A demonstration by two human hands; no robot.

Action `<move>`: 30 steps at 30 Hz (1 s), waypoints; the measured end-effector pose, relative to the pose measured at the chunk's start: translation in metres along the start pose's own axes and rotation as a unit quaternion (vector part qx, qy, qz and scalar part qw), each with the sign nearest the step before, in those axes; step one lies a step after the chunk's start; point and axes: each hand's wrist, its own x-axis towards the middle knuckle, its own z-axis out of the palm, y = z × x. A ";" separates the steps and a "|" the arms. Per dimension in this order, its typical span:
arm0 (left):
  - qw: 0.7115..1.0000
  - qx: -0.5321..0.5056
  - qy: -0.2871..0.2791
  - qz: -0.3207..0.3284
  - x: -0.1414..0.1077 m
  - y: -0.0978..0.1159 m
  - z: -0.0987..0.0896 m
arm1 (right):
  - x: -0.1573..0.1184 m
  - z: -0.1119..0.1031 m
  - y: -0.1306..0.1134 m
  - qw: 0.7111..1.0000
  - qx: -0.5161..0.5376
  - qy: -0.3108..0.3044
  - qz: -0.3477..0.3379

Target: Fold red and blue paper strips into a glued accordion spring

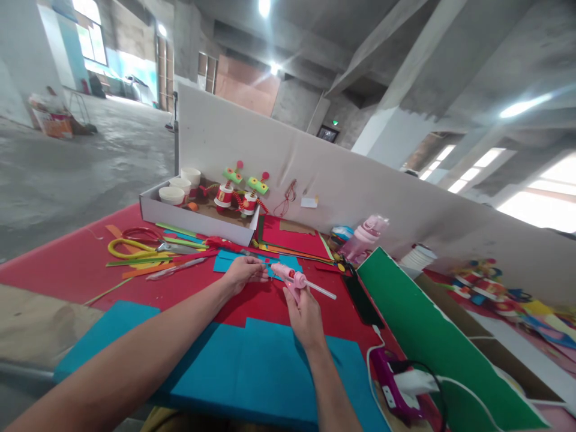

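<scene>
My right hand (306,315) is wrapped round the grip of a pink hot glue gun (282,272), with a translucent glue stick (321,290) poking out of its back end. The gun's nozzle points left, towards my left hand (245,275). The fingers of that hand are pinched together close to the nozzle; whatever is between them is too small to make out. Pieces of blue paper (225,261) lie on the red tabletop (193,294) just behind my hands. Larger blue sheets (225,354) cover the front edge, under my forearms.
Scissors (123,247) and paper strips lie at left. Behind them, a box (198,222) holds paper cups (171,195) and two cup figures (225,195). A phone (362,300), a purple power strip (396,384), a green board (423,330) and a pink bottle (364,237) stand right.
</scene>
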 end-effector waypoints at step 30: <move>1.000 0.007 0.007 0.004 0.002 -0.003 -0.001 | 0.001 -0.003 -0.001 1.000 -0.006 -0.008 0.011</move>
